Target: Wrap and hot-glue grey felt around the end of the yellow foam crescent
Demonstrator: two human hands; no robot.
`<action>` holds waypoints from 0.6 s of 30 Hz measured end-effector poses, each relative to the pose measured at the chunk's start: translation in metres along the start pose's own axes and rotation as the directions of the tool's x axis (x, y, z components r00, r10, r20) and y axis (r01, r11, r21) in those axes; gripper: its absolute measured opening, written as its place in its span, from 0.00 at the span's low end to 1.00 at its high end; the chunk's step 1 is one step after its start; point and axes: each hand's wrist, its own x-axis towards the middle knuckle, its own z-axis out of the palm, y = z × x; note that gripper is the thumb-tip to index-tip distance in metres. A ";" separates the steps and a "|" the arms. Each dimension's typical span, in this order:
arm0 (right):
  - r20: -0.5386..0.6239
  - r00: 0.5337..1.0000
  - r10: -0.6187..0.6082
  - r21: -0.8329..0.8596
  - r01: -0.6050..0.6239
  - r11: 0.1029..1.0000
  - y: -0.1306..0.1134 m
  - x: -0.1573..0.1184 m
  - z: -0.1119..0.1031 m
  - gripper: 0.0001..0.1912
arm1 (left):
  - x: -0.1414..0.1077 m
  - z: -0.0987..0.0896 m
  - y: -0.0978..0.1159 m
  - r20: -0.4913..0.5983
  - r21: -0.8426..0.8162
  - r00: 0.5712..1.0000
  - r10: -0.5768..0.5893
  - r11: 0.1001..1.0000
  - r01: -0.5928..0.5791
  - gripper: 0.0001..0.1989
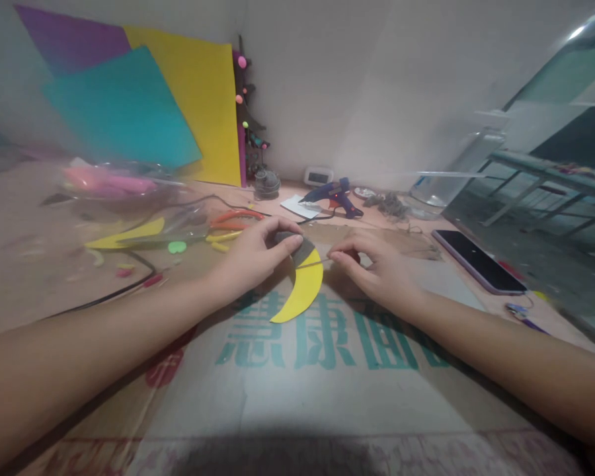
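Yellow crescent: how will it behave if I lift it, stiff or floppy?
The yellow crescent looks thin and flat, so probably light and slightly bendy. Its narrow lower tip would likely flex first. The grey strand across its upper part leads to the right hand, so a pull there may twist it.

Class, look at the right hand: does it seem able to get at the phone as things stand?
Probably yes: the phone lies off to that side, and nothing upright seems to block the way. The right hand appears to pinch a grey strand, though, so it may need to let go first.
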 end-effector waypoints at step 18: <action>0.102 0.916 0.387 0.354 -0.397 0.847 -0.004 0.002 0.005 0.13 | 0.003 0.004 -0.008 0.197 0.101 0.980 0.007 0.994 -0.028 0.18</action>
